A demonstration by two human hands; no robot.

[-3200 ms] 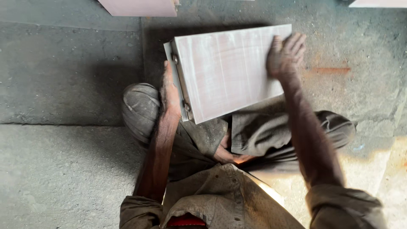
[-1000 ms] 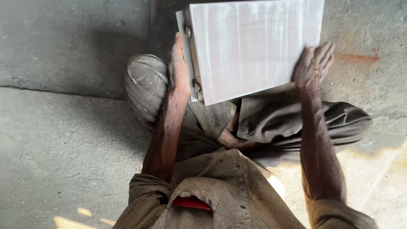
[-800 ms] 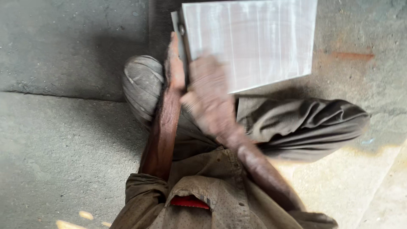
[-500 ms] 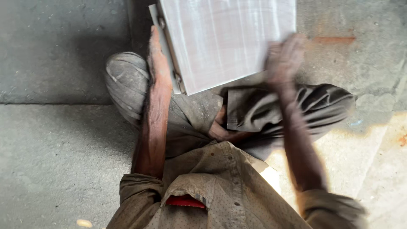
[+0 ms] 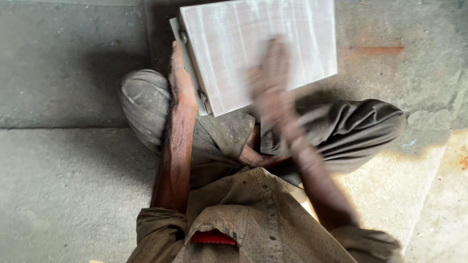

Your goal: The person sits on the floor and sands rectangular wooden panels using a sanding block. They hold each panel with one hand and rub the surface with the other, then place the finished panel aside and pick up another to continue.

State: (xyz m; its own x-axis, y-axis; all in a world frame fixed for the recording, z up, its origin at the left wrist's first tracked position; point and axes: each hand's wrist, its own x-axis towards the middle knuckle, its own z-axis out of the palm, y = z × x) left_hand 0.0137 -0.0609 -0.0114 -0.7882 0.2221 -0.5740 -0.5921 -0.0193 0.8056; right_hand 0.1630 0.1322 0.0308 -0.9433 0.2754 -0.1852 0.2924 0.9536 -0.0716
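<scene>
While seated cross-legged on the concrete floor [image 5: 63, 195], with the pale grey rectangular panel [image 5: 234, 44] tilted up out of the lap, near edge down by the folded trouser legs [image 5: 341, 131] and far edge out over the darker slab: seemingly propped this way to bring the broad streaked face up toward the eyes, within easy reach of both arms, and to spare carrying its weight. Left hand [image 5: 180, 80] laid lengthwise against the panel's thick left edge, beside the small round fasteners [image 5: 184, 36] there. Fingers stretched out straight and close together, palm pressed to the side, not curled round anything so far as shown. By the look of it, a brace against sliding sideways rather than a grip. Right hand [image 5: 270, 73] over the middle of the panel's face, smeared by motion blur. Apparently flat on or just above the surface, but impossible to tell whether touching, or to read the spread of the fingers. Nothing recognisable held, though possibly some small thing lost in the blur. Hands near each other yet apart, with the left part of the panel between. Below, a dusty brown shirt [image 5: 253, 219] with something red [image 5: 212, 237] at the pocket.
</scene>
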